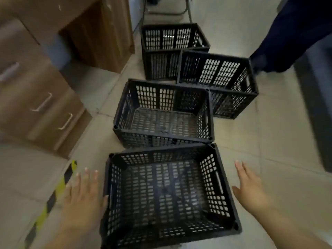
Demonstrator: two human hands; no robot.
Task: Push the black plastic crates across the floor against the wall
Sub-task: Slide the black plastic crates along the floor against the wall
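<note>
Several black slatted plastic crates stand in a rough line on the tiled floor. The nearest crate (168,194) sits between my hands, empty. My left hand (84,198) is open beside its left wall, thumb close to or touching the rim. My right hand (249,187) is open, fingers spread, just off its right wall without touching. Ahead, a second crate (163,114) touches the nearest one. A third crate (219,81) lies farther right and a fourth crate (172,49) farthest back.
A wooden drawer unit (41,97) and a desk (86,29) stand to the left. Yellow-black tape (59,189) runs on the floor by my left hand. Another person's dark-trousered leg (291,36) and shoe touch the third crate's far corner. Chair legs (186,9) stand behind.
</note>
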